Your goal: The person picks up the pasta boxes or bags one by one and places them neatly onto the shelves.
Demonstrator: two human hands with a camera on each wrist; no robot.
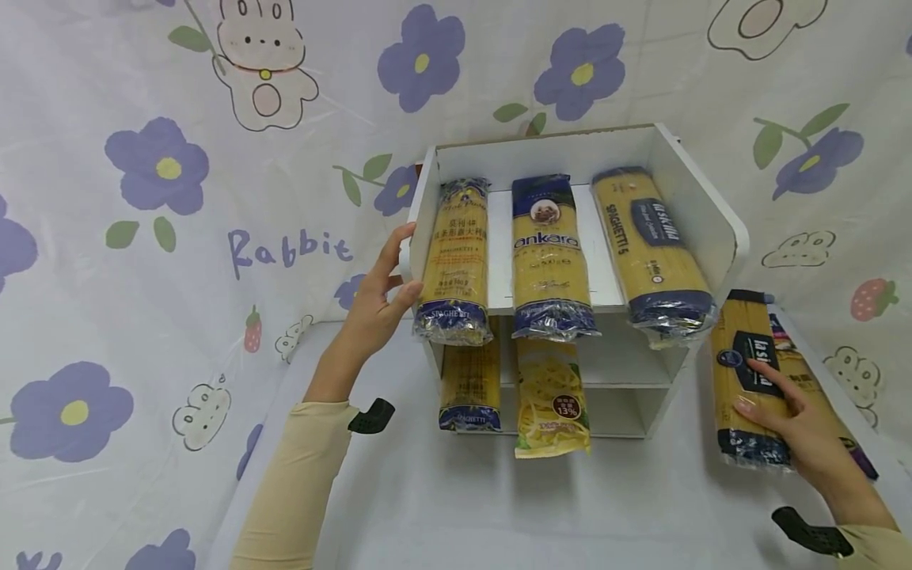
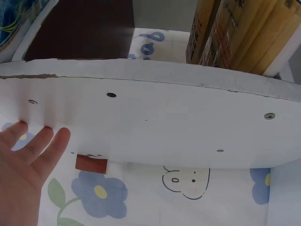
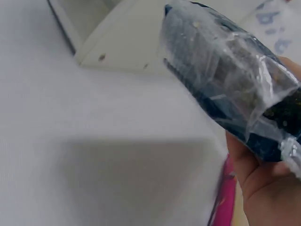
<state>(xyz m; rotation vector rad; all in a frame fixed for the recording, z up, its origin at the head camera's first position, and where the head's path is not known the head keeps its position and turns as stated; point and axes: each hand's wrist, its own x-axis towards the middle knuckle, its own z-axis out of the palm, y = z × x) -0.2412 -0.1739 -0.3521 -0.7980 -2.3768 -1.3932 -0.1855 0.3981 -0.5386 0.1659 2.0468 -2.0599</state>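
Note:
My left hand [image 1: 372, 310] rests its fingertips on the left side panel of a white shelf rack [image 1: 712, 198]. In the left wrist view, its straight fingers touch the white side panel [image 2: 164, 122]. My right hand [image 1: 812, 431] holds a pack of spaghetti [image 1: 734, 396] with a dark blue label, to the right of the rack. The right wrist view shows the crinkled, clear and dark blue end of this spaghetti pack [image 3: 221, 70], with the hand [image 3: 268, 193] around its far side.
On the rack's top shelf lie three spaghetti packs, the middle one [image 1: 549, 265] marked ankara. Below are another spaghetti pack [image 1: 470, 388] and a yellow noodle bag [image 1: 552, 400]. One more pasta pack [image 1: 819, 396] lies behind my right hand on the white table [image 1: 484, 499].

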